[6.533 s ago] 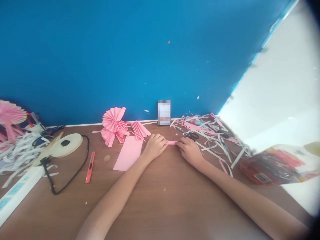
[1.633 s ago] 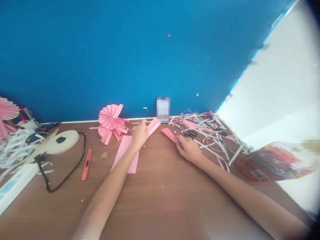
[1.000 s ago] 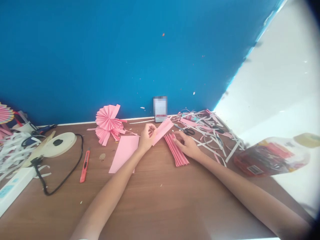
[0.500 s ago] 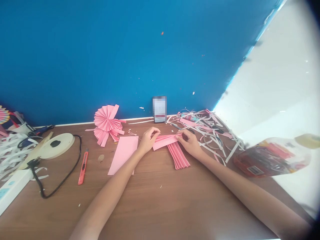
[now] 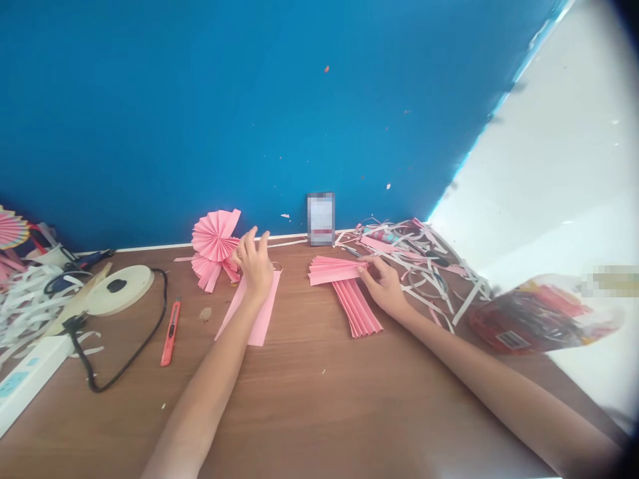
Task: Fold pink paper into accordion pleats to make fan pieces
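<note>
My right hand [image 5: 382, 283] pinches the right end of a folded strip of pink pleated paper [image 5: 332, 269]. Under that strip, a second pleated pink paper [image 5: 357, 309] lies on the table, slanting toward me. My left hand [image 5: 254, 266] is raised with its fingers apart and holds nothing. It hovers over a flat pink sheet [image 5: 263, 322] and hides part of it. Just behind and to the left of that hand are pink paper fan rosettes [image 5: 212, 236].
A red box cutter [image 5: 171, 332], a roll of tape [image 5: 132, 286], a black cable and a white power strip [image 5: 34, 386] lie at left. Against the blue wall leans a phone [image 5: 321, 219]. Paper scraps [image 5: 434, 256] and a plastic bag [image 5: 529, 316] are at right.
My left hand has let go of the pleated strip and moved left over the flat sheet, its fingers spreading. The strip's left end has fanned out slightly. My right hand keeps its hold.
</note>
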### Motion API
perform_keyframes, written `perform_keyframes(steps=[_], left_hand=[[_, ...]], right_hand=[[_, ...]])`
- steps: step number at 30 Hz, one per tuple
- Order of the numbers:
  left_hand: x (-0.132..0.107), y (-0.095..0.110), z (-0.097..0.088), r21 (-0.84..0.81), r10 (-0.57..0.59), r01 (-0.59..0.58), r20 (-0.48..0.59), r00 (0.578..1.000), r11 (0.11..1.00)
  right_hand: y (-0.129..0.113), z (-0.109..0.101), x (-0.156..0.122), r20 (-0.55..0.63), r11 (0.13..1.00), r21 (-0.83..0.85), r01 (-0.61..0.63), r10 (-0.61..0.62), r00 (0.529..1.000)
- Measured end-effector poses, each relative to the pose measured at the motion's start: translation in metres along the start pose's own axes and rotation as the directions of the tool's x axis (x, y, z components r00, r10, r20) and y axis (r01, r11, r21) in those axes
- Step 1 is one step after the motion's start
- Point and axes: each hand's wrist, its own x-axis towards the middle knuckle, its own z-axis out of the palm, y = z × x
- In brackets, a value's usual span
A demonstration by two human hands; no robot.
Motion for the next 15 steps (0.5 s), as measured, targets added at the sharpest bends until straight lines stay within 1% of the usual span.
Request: perform_keyframes(steps=[2, 3, 4, 5, 6, 7, 8, 9, 11, 13, 15], left_hand=[[-0.004, 0.009, 0.000, -0.073, 0.133, -0.129, 0.046, 0.990, 0.989], [-0.006, 0.016, 0.001, -0.129, 0.217, -0.205, 0.083, 0.973, 0.970], [-0.010, 0.023, 0.001, -0.195, 0.325, -0.294, 0.150, 0.934, 0.936], [-0.014, 0.032, 0.001, -0.276, 0.449, -0.387, 0.218, 0.867, 0.880], [-0.018, 0.042, 0.000, -0.358, 0.550, -0.448, 0.270, 0.791, 0.819], [-0.022, 0.051, -0.001, -0.424, 0.620, -0.478, 0.313, 0.720, 0.769], [-0.026, 0.060, -0.003, -0.467, 0.650, -0.479, 0.339, 0.680, 0.744], [-0.030, 0.067, -0.004, -0.491, 0.660, -0.469, 0.356, 0.661, 0.734], [-0.034, 0.075, -0.004, -0.508, 0.657, -0.449, 0.369, 0.658, 0.735], [-0.036, 0.073, -0.001, -0.504, 0.627, -0.416, 0.379, 0.681, 0.757], [-0.035, 0.066, 0.002, -0.497, 0.589, -0.377, 0.390, 0.708, 0.782]], right_hand=[[0.000, 0.001, -0.001, 0.015, 1.000, 0.015, -0.020, 0.019, 1.000], [0.000, 0.001, -0.001, 0.021, 1.000, 0.019, -0.025, 0.025, 0.999], [0.000, 0.002, -0.002, 0.027, 1.000, 0.017, -0.025, 0.024, 0.999], [0.000, 0.002, -0.002, 0.030, 1.000, 0.010, -0.020, 0.019, 0.999], [0.000, 0.002, -0.002, 0.032, 1.000, 0.001, -0.010, 0.010, 0.999], [-0.001, 0.002, -0.002, 0.034, 1.000, -0.006, 0.002, -0.001, 0.999], [-0.001, 0.001, -0.002, 0.037, 1.000, -0.012, 0.014, -0.014, 0.999], [-0.001, 0.001, -0.002, 0.042, 1.000, -0.014, 0.026, -0.025, 0.999], [-0.002, 0.000, -0.003, 0.053, 0.999, -0.017, 0.050, -0.049, 0.997], [-0.002, 0.000, -0.005, 0.067, 0.997, -0.027, 0.079, -0.077, 0.995], [-0.002, 0.000, -0.006, 0.093, 0.992, -0.045, 0.120, -0.115, 0.989]])
